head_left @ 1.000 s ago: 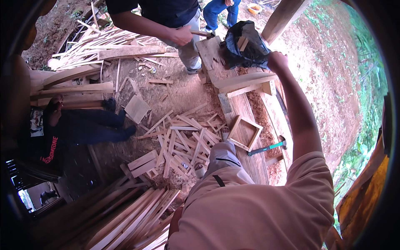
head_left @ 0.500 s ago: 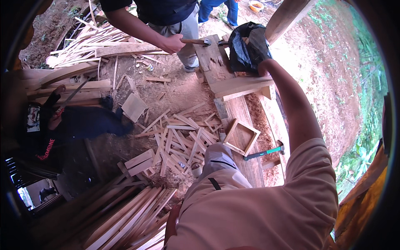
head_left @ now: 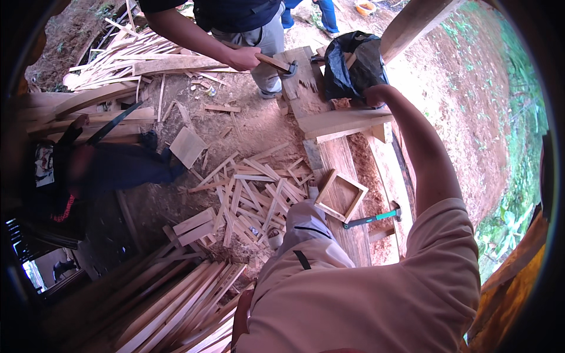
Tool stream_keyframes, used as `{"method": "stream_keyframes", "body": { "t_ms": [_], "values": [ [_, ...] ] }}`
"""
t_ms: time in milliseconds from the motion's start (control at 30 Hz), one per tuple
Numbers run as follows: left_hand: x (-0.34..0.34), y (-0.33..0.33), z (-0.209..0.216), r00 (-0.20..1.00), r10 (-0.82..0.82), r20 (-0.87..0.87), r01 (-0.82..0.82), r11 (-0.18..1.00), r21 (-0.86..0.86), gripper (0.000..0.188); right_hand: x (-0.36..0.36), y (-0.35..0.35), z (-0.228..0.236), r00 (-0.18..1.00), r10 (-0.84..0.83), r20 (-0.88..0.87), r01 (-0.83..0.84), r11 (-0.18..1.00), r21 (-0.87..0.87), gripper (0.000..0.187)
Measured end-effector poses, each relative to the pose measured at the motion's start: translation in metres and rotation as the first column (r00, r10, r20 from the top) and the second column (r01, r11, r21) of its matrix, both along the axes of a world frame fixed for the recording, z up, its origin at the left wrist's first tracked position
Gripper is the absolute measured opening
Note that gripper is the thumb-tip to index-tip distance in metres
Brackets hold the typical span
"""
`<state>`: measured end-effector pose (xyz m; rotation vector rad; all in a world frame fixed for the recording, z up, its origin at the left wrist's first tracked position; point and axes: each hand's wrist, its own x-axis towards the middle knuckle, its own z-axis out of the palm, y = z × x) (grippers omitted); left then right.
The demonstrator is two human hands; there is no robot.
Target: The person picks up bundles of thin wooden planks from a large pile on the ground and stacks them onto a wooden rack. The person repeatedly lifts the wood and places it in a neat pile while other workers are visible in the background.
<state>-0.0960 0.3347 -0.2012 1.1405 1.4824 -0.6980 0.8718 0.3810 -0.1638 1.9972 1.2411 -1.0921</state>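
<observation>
My right arm stretches forward over the workbench, and my right hand [head_left: 378, 96] is at the near edge of a black plastic bag [head_left: 341, 73]. Its fingers look curled in; what they hold is hidden. Light strips show inside the bag's mouth. My left hand is out of view. Closer to me, a square wooden frame [head_left: 331, 179] lies tilted on the bench plank [head_left: 335, 154]. Beside it rests a hammer with a green handle [head_left: 372, 219]. Across the bench, a co-worker's hand [head_left: 244, 59] grips a wooden-handled hammer [head_left: 275, 63] with its head over the bench end.
Loose wood strips [head_left: 259, 197] are heaped on the floor left of my leg. Long boards [head_left: 176, 300] lie at the lower left, more offcuts [head_left: 141, 53] behind. On the left a person in dark clothes [head_left: 118, 173] is near a long blade [head_left: 115, 123]. A post [head_left: 415, 29] rises beyond the bag.
My right hand has drawn back from inside the bag to its near edge. The co-worker's hammer has tipped down toward the bench. The long blade at left has shifted.
</observation>
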Motion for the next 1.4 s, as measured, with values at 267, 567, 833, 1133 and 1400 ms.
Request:
{"method": "stream_keyframes", "body": {
  "t_ms": [267,567,833,1133,1400],
  "values": [
    [-0.003,-0.006,0.000,1.000,0.000,0.006,0.000,1.000,0.015,0.035,-0.005,-0.001,-0.002,0.999,0.033,0.002,-0.032,0.998,-0.051,0.034],
    [0.000,-0.015,-0.004,1.000,0.006,0.010,-0.006,1.000,0.026,0.035,-0.002,0.007,-0.014,0.980,0.194,-0.029,-0.195,0.980,-0.032,0.034],
    [0.014,-0.013,-0.018,1.000,0.010,0.015,-0.011,0.999,0.044,0.036,0.012,0.019,-0.040,0.844,0.536,0.030,-0.533,0.844,-0.064,0.029],
    [0.035,0.000,-0.034,0.998,-0.043,0.038,0.040,0.997,0.069,0.038,0.011,0.031,-0.003,0.883,0.218,0.416,-0.318,0.930,0.185,0.021],
    [0.038,-0.015,-0.006,0.996,-0.080,0.027,0.076,0.988,0.138,0.039,0.040,0.028,-0.090,0.812,-0.523,0.260,0.313,0.765,0.563,0.026]
  ]
}}
